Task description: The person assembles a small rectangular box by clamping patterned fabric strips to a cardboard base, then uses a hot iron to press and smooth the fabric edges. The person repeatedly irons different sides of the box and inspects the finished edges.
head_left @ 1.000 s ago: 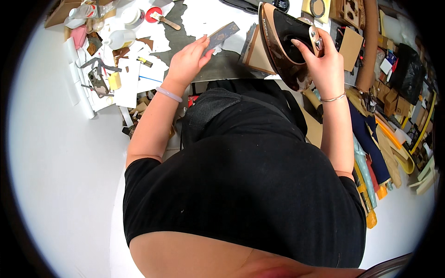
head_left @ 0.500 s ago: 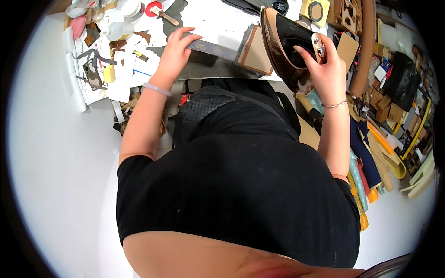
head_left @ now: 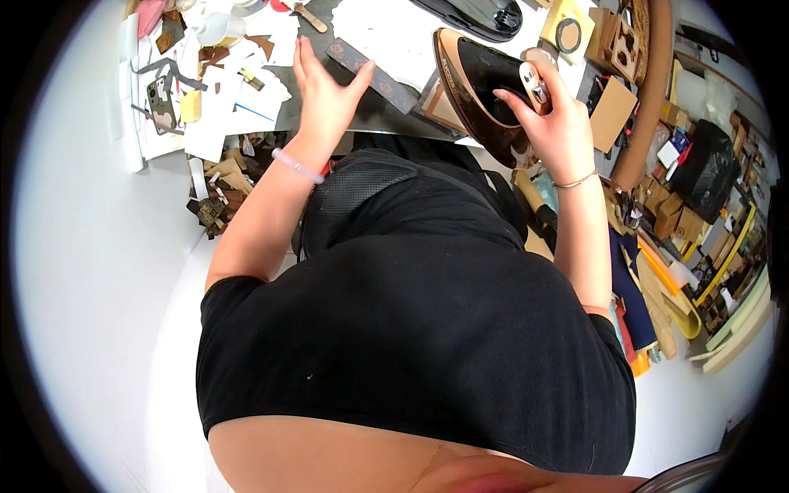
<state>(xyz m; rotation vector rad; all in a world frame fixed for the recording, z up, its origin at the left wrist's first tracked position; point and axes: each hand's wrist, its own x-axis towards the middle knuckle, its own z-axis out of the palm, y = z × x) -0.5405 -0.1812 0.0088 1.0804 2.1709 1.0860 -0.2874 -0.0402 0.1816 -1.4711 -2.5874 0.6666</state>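
Note:
My right hand (head_left: 562, 135) is wrapped round the handle of a black and brown clothes iron (head_left: 468, 99), held tilted above the right part of the table. The iron's soleplate is turned away from view. Over the table's near edge, my left hand (head_left: 330, 97) is open, thumb and fingers spread wide. Just beyond it lies a dark grey-blue strip (head_left: 393, 89) with a faint floral pattern, slanting down to the right. The thumb overlaps the strip; I cannot tell if it touches. A brown-edged flat board (head_left: 442, 107) sits partly hidden behind the iron.
Paper scraps, a phone (head_left: 159, 103), a yellow block (head_left: 191, 106) and a translucent bottle (head_left: 220, 29) crowd the table's left. A black glossy case (head_left: 477, 15) lies at the back. Wooden blocks (head_left: 616, 45) stand right, beside a brown roll (head_left: 641, 123).
My left hand has come off the strip's left end and spread its fingers. The strip now slants more steeply. The iron, still in my right hand, has shifted slightly left.

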